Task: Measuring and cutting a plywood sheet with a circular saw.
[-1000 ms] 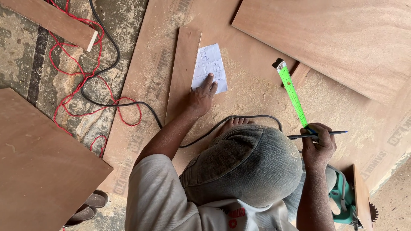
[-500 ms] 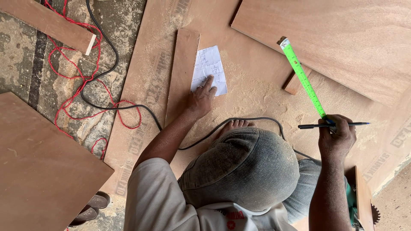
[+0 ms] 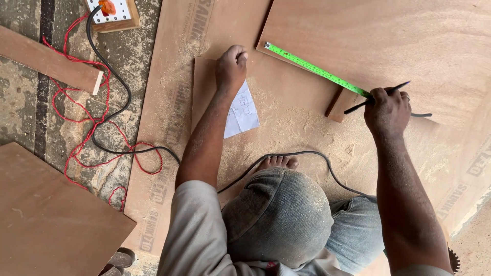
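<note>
Two hands work over the plywood: the right hand (image 3: pixel 387 105), right of centre, is closed on a dark pencil (image 3: pixel 376 98) and the near end of a green tape measure (image 3: pixel 317 70), whose long axis runs up-left across the large board (image 3: pixel 388 41). The left hand (image 3: pixel 231 65), upper centre, rests as a loose fist just above a sheet of paper (image 3: pixel 242 110), nearer the tape's far tip.

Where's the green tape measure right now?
In the head view, the green tape measure lies stretched across the upper-right plywood sheet, running from near the left hand to the right hand, which also holds a pencil.
</note>
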